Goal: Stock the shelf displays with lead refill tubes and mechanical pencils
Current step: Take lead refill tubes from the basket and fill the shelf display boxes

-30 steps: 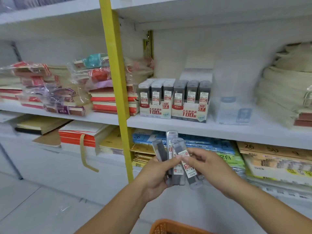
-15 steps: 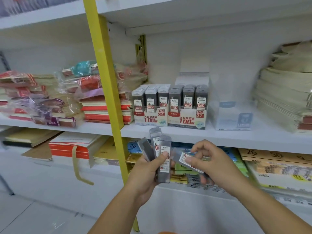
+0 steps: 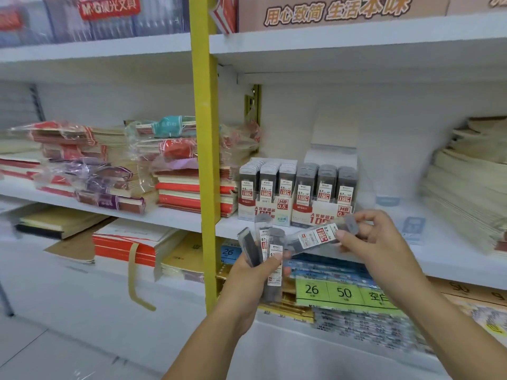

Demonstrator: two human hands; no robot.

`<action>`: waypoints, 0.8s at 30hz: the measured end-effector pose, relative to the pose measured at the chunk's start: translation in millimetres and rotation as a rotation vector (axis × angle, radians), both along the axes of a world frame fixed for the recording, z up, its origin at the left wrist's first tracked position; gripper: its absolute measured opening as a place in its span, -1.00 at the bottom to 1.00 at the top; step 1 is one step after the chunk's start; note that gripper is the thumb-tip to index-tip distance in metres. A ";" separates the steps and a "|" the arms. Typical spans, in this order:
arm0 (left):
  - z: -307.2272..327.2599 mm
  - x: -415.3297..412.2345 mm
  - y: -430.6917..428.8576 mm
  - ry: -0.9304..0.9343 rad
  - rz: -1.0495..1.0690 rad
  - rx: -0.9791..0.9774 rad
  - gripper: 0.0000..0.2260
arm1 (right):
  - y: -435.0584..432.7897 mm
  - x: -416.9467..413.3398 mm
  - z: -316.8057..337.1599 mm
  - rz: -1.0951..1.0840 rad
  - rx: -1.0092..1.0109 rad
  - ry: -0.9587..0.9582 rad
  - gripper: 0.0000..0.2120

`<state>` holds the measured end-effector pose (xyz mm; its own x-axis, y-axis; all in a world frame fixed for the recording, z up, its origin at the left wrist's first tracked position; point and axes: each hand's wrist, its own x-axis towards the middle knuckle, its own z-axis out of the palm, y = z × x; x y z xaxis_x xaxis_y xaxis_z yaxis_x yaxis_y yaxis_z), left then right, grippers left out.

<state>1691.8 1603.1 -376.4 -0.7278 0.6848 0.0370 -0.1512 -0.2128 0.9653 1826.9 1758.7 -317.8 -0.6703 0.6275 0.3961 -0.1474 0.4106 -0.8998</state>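
The left hand grips three tubes. The right hand pinches one tube near the boxes.

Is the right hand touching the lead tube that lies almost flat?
Touching. The head view shows the right hand pinching the lead tube near its cap end.

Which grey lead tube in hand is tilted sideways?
The grey plastic white-labelled tube pinched by the right hand; the tubes in the left hand stand roughly upright.
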 end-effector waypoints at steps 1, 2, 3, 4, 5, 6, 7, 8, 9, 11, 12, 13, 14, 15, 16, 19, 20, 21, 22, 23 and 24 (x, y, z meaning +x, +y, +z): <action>3.2 -3.3 0.9 0.011 0.000 0.014 -0.82 | 3.2 -1.2 13.8 -0.024 0.047 0.058 -0.78; 6.2 -6.5 2.1 0.016 0.005 0.035 -0.83 | 7.4 -2.6 28.3 -0.042 0.103 0.113 -0.77; 9.2 -9.7 3.2 0.020 0.011 0.059 -0.83 | 11.5 -4.6 42.9 -0.064 0.169 0.156 -0.76; 12.2 -12.2 4.6 0.027 0.014 0.081 -0.85 | 15.6 -7.4 56.9 -0.093 0.252 0.184 -0.72; 15.5 -14.6 6.6 0.033 0.014 0.098 -0.85 | 19.2 -11.1 69.1 -0.129 0.345 0.192 -0.68; 17.6 -16.5 8.5 0.034 0.016 0.114 -0.85 | 22.5 -15.4 79.1 -0.163 0.440 0.184 -0.65; 18.8 -18.2 10.7 0.035 0.017 0.128 -0.85 | 24.7 -21.0 86.8 -0.187 0.519 0.168 -0.65; 19.5 -20.0 13.0 0.040 0.017 0.140 -0.84 | 26.4 -27.2 92.6 -0.202 0.582 0.150 -0.65; 19.6 -21.7 15.2 0.046 0.015 0.150 -0.83 | 27.7 -33.2 96.5 -0.209 0.634 0.124 -0.65; 19.4 -24.5 19.2 0.056 0.004 0.169 -0.81 | 30.1 -45.7 100.0 -0.213 0.728 0.033 -0.67; 19.6 -25.5 20.6 0.060 -0.008 0.176 -0.80 | 31.2 -51.4 100.5 -0.213 0.767 -0.021 -0.69; 19.8 -26.5 21.7 0.062 -0.023 0.178 -0.79 | 32.2 -56.7 100.3 -0.212 0.791 -0.072 -0.70; 19.7 -27.2 22.8 0.060 -0.040 0.177 -0.78 | 33.3 -62.4 99.5 -0.206 0.798 -0.115 -0.72; 19.1 -27.5 23.6 0.059 -0.057 0.174 -0.77 | 34.6 -67.4 97.8 -0.195 0.794 -0.152 -0.74; 18.3 -27.4 24.1 0.060 -0.073 0.171 -0.77 | 36.0 -71.9 95.1 -0.184 0.797 -0.183 -0.75; 17.2 -26.9 25.1 0.071 -0.108 0.170 -0.77 | 41.2 -83.3 82.3 -0.172 0.858 -0.261 -0.79; 17.3 -26.8 25.3 0.071 -0.115 0.175 -0.77 | 42.1 -85.9 78.2 -0.189 0.863 -0.282 -0.80; 17.6 -26.8 25.4 0.070 -0.119 0.182 -0.77 | 42.1 -87.7 74.4 -0.229 0.883 -0.298 -0.77; 18.2 -26.5 25.3 0.067 -0.124 0.188 -0.77 | 40.8 -87.9 70.4 -0.287 0.930 -0.306 -0.71; 18.9 -26.2 25.1 0.064 -0.131 0.197 -0.75 | 38.0 -86.1 66.1 -0.342 0.981 -0.292 -0.67; 19.4 -25.8 24.7 0.061 -0.140 0.208 -0.74 | 33.5 -82.3 61.6 -0.375 1.007 -0.241 -0.65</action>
<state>1666.0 1627.8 -357.0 -0.6187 0.7516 0.2288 -0.1355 -0.3890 0.9112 1744.6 1792.2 -256.2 -0.6331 0.2704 0.7253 0.2749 0.9545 -0.1160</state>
